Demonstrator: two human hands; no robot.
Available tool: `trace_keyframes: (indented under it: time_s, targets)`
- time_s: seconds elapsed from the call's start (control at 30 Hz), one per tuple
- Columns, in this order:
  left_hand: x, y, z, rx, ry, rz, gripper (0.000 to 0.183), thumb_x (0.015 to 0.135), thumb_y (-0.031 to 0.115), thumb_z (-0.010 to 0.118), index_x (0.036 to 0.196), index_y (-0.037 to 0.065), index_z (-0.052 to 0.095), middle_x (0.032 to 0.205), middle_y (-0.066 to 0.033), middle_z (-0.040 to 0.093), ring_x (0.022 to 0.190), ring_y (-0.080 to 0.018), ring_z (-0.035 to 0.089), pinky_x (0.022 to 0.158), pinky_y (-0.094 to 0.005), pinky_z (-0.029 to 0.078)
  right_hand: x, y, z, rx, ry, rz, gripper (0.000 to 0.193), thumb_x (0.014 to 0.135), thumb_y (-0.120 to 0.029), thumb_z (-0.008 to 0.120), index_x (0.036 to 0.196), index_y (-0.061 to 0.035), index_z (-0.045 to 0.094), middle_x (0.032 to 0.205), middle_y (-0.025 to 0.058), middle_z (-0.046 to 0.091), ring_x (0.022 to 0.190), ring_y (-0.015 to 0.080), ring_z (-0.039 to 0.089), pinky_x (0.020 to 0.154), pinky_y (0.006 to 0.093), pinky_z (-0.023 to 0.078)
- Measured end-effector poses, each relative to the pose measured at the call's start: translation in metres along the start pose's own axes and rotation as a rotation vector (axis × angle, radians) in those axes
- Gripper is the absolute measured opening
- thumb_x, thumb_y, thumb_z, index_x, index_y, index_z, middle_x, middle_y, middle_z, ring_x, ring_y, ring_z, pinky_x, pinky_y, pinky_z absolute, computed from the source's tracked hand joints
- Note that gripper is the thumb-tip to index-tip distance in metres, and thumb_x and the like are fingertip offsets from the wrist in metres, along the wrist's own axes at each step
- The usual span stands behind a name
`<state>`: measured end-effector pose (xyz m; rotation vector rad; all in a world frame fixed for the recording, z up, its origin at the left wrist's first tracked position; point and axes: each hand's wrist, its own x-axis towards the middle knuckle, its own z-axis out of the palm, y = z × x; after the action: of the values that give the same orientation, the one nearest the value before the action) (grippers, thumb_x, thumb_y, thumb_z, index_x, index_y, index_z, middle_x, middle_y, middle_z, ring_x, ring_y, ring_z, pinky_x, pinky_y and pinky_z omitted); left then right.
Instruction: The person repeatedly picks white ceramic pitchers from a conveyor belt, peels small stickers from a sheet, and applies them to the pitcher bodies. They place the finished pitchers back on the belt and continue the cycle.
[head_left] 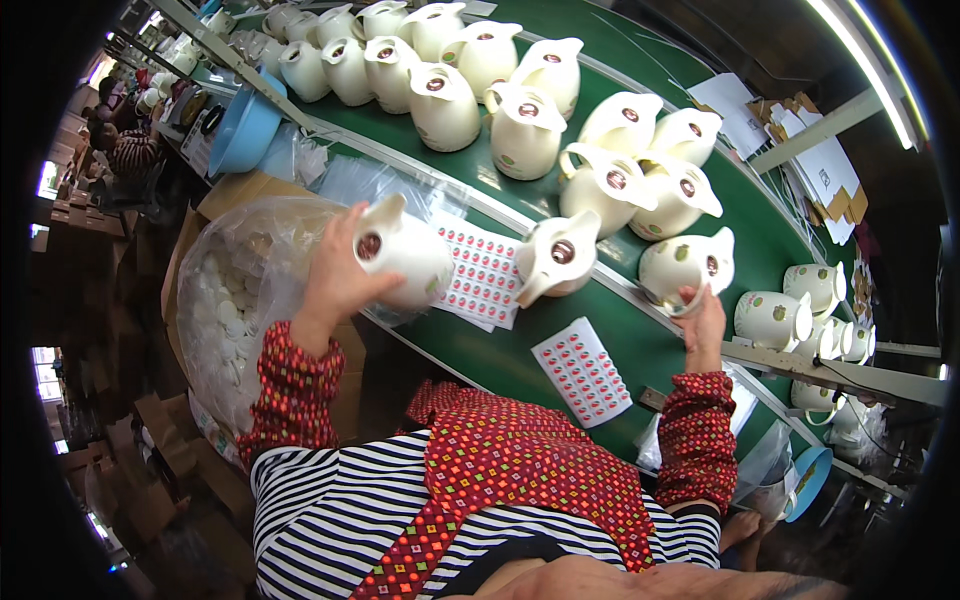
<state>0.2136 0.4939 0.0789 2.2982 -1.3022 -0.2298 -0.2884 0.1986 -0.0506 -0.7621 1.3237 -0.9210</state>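
Note:
My left hand (345, 270) is closed around a cream vacuum jug (418, 262) with a brown disc on its lid. That jug is tilted at the near edge of the green bench, beside a sheet of small red stickers (478, 270). My right hand (703, 325) grips another cream jug (680, 265) at its near side, where the handle seems to be; the fingers partly cover it. Between my hands stands a third jug (565, 240), touched by neither. Closer to me lies a second sticker sheet (582, 372).
Several more cream jugs (527, 135) stand in rows along the green bench (520, 360). At my left a cardboard box holds a clear plastic bag (230, 290) of white round parts. A blue basin (245, 125) is farther left. Jugs (768, 318) also stand at the right.

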Motion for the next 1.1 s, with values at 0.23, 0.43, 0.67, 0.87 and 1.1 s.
trace_keyframes:
  time_s: [0.23,0.43,0.67,0.87,1.1]
  targets:
    - [0.109,-0.138,0.027,0.094,0.054,-0.199,0.108,0.064,0.037,0.095,0.155,0.012,0.042,0.145,-0.0213,0.050,0.129,-0.0423,0.055,0.106,-0.0493,0.050,-0.141,-0.088,0.009,0.047,-0.028,-0.493,0.020,0.111,-0.026,0.056,0.098,-0.0112,0.058,0.078,-0.0007,0.054,0.074,0.0118,0.057,0.070,0.0293,0.052]
    - [0.154,-0.191,0.039,0.123,0.004,-0.243,0.114,0.067,0.042,0.095,0.160,0.010,0.036,0.151,-0.0274,0.043,0.138,-0.0474,0.045,0.115,-0.0515,0.041,-0.236,-0.118,0.158,0.020,-0.302,-0.592,0.020,0.110,-0.024,0.057,0.114,-0.0051,0.062,0.085,-0.0013,0.051,0.079,0.0136,0.052,0.072,0.0292,0.045]
    - [0.092,-0.183,0.048,-0.070,0.462,0.145,0.082,0.082,0.022,0.083,0.150,0.002,0.042,0.156,-0.0287,0.036,0.145,-0.0477,0.037,0.119,-0.0555,0.033,-0.169,0.038,0.382,-0.098,-0.505,-0.210,0.027,0.108,-0.029,0.063,0.099,-0.0038,0.069,0.079,-0.0027,0.060,0.069,0.0060,0.050,0.062,0.0243,0.042]
    - [-0.006,-0.139,0.072,-0.286,0.222,0.327,0.049,0.086,0.008,0.074,0.132,0.000,0.058,0.152,-0.0276,0.043,0.142,-0.0488,0.042,0.119,-0.0545,0.034,-0.110,0.151,0.469,-0.436,-0.408,-0.365,0.036,0.103,-0.033,0.065,0.104,0.0032,0.069,0.090,0.0201,0.074,0.082,0.0303,0.071,0.074,0.0430,0.054]
    - [-0.024,-0.094,0.126,-0.471,-0.068,0.230,0.043,0.088,0.006,0.072,0.128,-0.002,0.060,0.144,-0.0280,0.048,0.134,-0.0468,0.049,0.112,-0.0496,0.042,-0.093,0.155,0.481,-0.661,-0.453,-0.449,0.041,0.100,-0.033,0.066,0.112,0.0066,0.064,0.100,0.0315,0.069,0.101,0.0484,0.067,0.090,0.0542,0.052]
